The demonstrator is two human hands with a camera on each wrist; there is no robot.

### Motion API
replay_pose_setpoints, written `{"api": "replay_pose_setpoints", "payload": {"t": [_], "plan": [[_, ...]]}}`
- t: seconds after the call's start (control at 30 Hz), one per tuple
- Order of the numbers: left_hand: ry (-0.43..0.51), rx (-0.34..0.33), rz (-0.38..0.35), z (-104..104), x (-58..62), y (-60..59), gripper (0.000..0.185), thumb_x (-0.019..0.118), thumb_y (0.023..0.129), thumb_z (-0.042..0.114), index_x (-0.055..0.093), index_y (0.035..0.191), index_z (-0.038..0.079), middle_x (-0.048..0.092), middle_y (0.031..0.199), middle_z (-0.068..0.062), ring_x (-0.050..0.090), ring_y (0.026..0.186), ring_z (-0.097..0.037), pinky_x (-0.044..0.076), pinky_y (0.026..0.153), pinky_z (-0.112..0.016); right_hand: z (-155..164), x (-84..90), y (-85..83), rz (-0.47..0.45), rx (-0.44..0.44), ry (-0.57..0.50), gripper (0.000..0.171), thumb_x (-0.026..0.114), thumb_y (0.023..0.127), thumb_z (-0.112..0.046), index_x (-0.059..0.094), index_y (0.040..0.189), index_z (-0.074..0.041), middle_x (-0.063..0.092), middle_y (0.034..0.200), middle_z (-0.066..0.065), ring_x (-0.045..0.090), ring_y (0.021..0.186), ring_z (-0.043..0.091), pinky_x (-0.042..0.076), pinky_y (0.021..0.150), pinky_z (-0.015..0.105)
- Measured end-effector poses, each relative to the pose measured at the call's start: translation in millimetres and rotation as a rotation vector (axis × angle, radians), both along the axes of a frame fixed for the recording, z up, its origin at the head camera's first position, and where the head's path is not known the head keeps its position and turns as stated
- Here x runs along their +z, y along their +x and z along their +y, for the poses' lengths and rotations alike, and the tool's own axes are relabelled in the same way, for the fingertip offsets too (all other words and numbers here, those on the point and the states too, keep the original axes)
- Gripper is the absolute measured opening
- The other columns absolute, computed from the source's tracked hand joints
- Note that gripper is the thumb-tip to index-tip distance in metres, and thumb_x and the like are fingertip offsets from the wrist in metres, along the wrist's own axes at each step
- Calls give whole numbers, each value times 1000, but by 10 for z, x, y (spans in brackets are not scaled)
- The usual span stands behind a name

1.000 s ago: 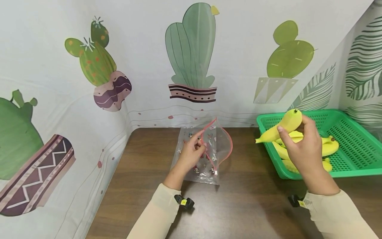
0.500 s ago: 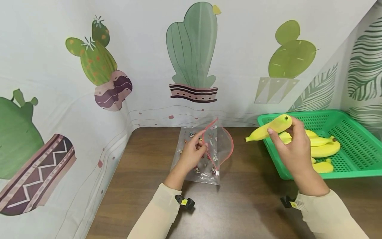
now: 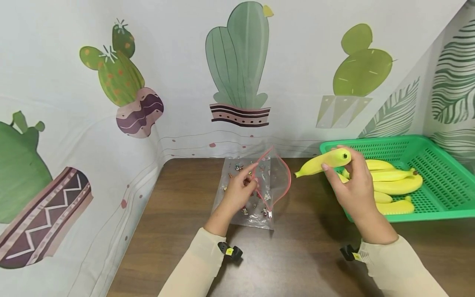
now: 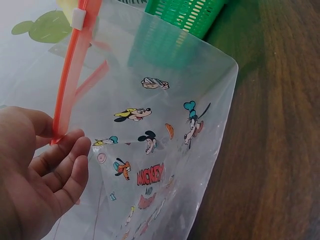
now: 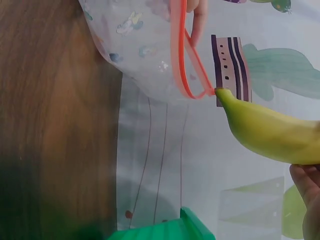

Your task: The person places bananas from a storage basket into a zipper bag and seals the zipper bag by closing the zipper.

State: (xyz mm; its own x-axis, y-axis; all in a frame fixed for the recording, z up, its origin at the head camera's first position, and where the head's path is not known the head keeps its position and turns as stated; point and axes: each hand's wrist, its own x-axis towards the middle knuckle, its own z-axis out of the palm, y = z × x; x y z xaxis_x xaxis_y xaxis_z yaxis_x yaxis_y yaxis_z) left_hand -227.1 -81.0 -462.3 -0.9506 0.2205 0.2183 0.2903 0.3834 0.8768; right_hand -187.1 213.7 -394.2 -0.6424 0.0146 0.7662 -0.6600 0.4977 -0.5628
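The zip bag (image 3: 256, 187) lies on the dark wooden table (image 3: 304, 255), left of centre, a clear, limp plastic pouch printed with small cartoon figures and edged by an orange-red zipper strip. The left hand (image 3: 239, 192) pinches that strip between thumb and curled fingers (image 4: 67, 160), lifting one side so the mouth gapes in a leaf-shaped loop that faces right. To its right, a banana (image 3: 320, 161), smooth and yellow, hangs above the table between bag and basket, its tapered tip pointing left and close to the bag's open rim but not touching it. The right hand (image 3: 352, 187) holds its blunt far end, fingers curled round it with the thumb underneath. Farthest right, a green perforated plastic basket (image 3: 441, 173) holds more bananas (image 3: 395, 185), lying in a loose pile.
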Motion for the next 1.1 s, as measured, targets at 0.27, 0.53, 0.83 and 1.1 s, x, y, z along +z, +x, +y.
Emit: {"api": "replay_pose_setpoints", "payload": {"t": [0.27,0.53,0.83,1.1], "plan": [[22,-12,-23,7,15,11,55,59,98,12,47,152,18,69,90,-6,63,72,-12,52,61,-22,-99,-14,28,-58,26,7,70,74,78,18,51,141,2,52,130,-2,52,121,1,43,104,10],[25,-14,-22,18,33,18,56,58,97,9,46,152,13,71,88,-7,66,74,-19,54,64,-21,-221,-16,32,-65,95,-35,68,74,74,23,53,136,6,51,128,14,53,120,3,45,102,10],[27,-20,-13,41,23,28,56,59,97,9,45,152,13,68,88,-6,65,73,-12,56,67,-22,-329,-102,42,-106,46,92,71,81,75,9,56,140,-5,59,129,15,47,123,-1,33,104,8],[19,-30,-9,56,21,45,57,60,98,9,44,152,11,69,88,-6,63,72,-11,55,65,-21,-429,-202,16,-175,43,150,69,80,82,0,51,144,-7,59,131,15,54,123,26,30,106,8]]}}
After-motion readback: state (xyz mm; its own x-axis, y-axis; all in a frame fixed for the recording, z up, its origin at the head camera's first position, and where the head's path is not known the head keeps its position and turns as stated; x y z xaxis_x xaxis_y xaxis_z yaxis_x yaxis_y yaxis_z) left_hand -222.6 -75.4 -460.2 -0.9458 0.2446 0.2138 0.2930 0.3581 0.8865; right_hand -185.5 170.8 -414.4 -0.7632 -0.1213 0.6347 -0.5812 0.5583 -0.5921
